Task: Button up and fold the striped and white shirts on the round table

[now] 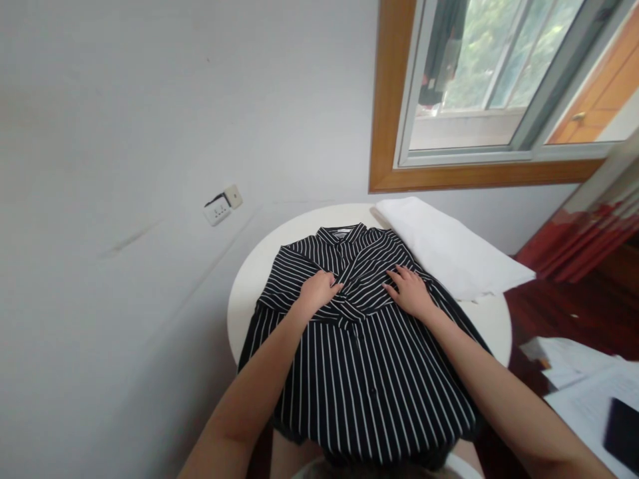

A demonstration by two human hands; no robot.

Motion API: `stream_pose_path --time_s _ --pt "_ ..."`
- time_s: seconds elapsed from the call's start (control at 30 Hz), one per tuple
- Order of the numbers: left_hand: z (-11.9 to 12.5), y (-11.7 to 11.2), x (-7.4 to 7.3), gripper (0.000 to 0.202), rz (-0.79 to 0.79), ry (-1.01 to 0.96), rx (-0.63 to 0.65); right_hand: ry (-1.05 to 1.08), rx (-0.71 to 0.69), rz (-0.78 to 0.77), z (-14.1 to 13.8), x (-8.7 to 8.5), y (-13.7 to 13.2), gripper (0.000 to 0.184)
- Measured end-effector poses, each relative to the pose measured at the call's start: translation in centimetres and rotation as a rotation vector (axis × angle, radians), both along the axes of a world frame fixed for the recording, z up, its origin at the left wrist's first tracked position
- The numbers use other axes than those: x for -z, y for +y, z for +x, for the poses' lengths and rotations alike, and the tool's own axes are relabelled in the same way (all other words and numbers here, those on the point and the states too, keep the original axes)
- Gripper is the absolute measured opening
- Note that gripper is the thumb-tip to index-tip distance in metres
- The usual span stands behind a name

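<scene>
A black shirt with thin white stripes (364,359) lies spread face up on a round white table (249,279), collar toward the wall, sleeves folded across the chest. My left hand (319,290) rests on the folded left sleeve, fingers curled and pinching the cloth. Fingers spread, my right hand (410,290) lies flat on the right side of the shirt's chest and presses the cloth down.
A folded white cloth (449,249) lies on the table's right side beside the shirt. A wall socket (219,207) sits at the left, and a wood-framed window (479,100) above. Papers (584,386) and a dark phone (623,432) lie at the lower right.
</scene>
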State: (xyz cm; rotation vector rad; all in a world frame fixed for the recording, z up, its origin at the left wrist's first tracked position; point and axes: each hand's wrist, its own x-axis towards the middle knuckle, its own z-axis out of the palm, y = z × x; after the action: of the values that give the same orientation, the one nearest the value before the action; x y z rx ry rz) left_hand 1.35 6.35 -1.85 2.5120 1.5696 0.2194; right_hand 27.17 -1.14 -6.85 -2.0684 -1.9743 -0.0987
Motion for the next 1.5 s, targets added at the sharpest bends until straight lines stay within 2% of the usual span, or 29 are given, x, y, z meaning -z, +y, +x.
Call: stream_pose_path --time_s 0.27,0.37,0.43,0.47,0.6,0.7,0.97,1.27,1.43,1.5 --pt "-0.2 1.1 -1.2 0.032 0.070 -0.210 -0.010 0.016 -0.001 0.034 -0.1 0.0 -0.1 0.049" --pt "0.0 0.8 -1.0 0.034 -0.118 -0.322 -0.021 0.024 0.000 0.038 -0.1 -0.2 -0.2 0.049" --pt "0.1 0.2 -0.9 0.033 -0.216 -0.290 -0.013 0.028 0.001 0.039 -0.2 -0.3 -0.3 0.049" --pt "0.0 -0.2 -1.0 0.033 -0.205 -0.237 -0.007 0.029 0.001 0.038 -0.2 -0.4 -0.3 0.049" --pt "-0.6 -1.9 -1.5 0.035 -0.008 -0.050 0.014 0.035 -0.001 0.034 -0.1 -0.6 -0.4 0.049" --pt "-1.0 -2.8 -1.6 0.036 0.000 -0.080 0.036 0.036 -0.004 0.029 -0.1 -0.6 -0.3 0.050" --pt "-2.0 -3.7 -0.7 0.044 -0.097 -0.255 0.106 0.038 0.006 0.032 -0.3 -0.6 -0.3 0.049" --pt "-0.9 -4.1 0.8 0.037 0.027 -0.328 0.180 0.079 0.010 0.068 -0.5 -0.3 -0.4 0.046" --pt "-2.0 -3.0 1.3 0.040 -0.210 -0.544 0.060 0.073 -0.001 0.064 -0.3 -0.4 -0.5 0.047" --pt "-2.3 -2.5 1.5 0.043 -0.225 -0.639 -0.001 0.067 -0.009 0.061 -0.2 -0.5 -0.5 0.047"
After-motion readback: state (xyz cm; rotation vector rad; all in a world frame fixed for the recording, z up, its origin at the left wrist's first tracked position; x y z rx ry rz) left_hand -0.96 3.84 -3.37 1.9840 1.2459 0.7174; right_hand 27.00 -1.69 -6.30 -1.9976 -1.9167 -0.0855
